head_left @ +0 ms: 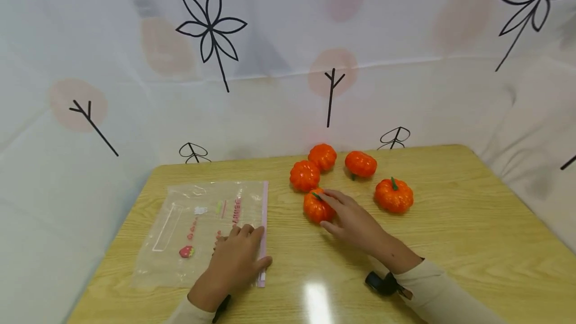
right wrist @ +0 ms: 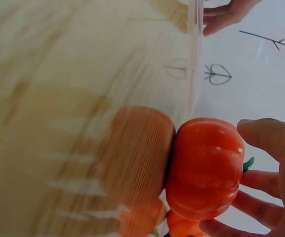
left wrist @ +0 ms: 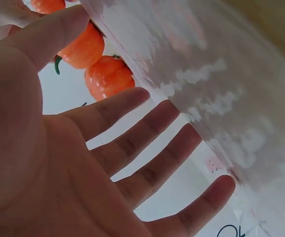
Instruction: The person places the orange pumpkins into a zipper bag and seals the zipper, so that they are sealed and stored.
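You face a pale wooden table [head_left: 450,189]; behind it hangs a white backdrop [head_left: 270,114], probably cloth, with black flowers [head_left: 210,27], twigs [head_left: 331,99] and pink patches [head_left: 166,51].

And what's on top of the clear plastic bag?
The left hand is over the bag, by its pink strip. Red lettering shows beyond it; any print beneath the hand is covered.

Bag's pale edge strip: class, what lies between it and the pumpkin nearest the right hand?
In the head view, just bare tabletop lies between the edge strip and that pumpkin by the right hand.
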Demonstrator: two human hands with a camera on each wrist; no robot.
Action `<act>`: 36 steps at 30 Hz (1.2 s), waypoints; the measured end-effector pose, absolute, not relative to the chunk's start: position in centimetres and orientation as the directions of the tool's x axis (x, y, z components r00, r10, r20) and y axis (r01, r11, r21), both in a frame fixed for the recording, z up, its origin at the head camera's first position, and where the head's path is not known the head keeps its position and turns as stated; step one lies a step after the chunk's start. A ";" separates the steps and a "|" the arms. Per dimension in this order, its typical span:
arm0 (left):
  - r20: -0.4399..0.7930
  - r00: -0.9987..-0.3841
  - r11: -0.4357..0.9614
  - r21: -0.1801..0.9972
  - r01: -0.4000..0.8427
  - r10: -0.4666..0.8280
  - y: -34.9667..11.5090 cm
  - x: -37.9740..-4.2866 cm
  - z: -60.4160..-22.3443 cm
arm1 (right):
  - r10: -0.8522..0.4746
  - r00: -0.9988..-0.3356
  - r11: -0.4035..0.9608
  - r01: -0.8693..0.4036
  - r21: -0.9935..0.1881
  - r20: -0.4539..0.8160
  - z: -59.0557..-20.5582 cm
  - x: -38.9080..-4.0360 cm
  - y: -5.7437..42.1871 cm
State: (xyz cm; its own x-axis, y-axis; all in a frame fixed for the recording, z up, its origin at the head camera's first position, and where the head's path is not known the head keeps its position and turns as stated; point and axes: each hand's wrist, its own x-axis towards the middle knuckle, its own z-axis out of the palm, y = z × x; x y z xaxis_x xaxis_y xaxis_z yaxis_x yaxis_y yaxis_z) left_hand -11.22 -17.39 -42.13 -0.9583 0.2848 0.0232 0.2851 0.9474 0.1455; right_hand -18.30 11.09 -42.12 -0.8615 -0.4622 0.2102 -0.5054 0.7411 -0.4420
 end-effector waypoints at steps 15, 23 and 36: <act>0.018 -0.953 0.946 0.122 0.302 0.302 -17.2 -11.0 -42.2 | -0.463 -0.847 0.732 -0.532 -0.426 0.262 -42.1 -18.0 11.0; 0.004 -0.955 0.947 0.126 0.296 0.297 -16.9 -10.9 -42.1 | -0.486 -0.859 0.745 -0.503 -0.438 0.162 -42.1 -17.5 10.9; 0.015 -0.950 0.942 0.129 0.311 0.312 -16.4 -10.6 -42.2 | -0.506 -0.854 0.744 -0.505 -0.438 0.124 -42.2 -17.3 11.0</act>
